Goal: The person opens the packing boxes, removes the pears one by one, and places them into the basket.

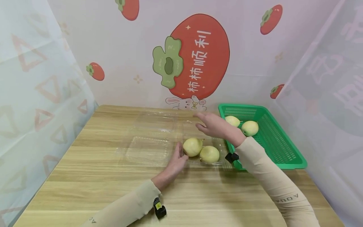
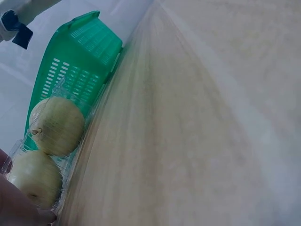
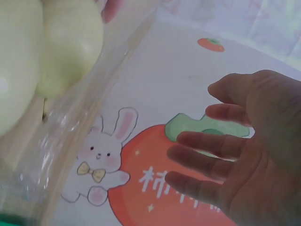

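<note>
Two pale yellow-green pears (image 1: 193, 147) (image 1: 209, 154) lie side by side in a clear plastic box (image 1: 195, 162) on the table. My left hand (image 1: 175, 162) holds this box at its left end, with the thumb low by the nearer-left pear. In the left wrist view the thumb and a finger show around the box's end, beside a pear (image 2: 35, 179). My right hand (image 1: 214, 124) is raised over the back of the same box, fingers spread. The right wrist view shows that palm (image 3: 268, 155) with nothing in it.
Left of the filled box stands another clear plastic box (image 1: 147, 149), its lid (image 1: 154, 121) folded back. A green basket (image 1: 286, 148) with two pears (image 1: 250, 128) (image 1: 232, 121) is at the right. A printed cloth wall (image 1: 119, 91) rises behind the wooden table (image 1: 85, 176).
</note>
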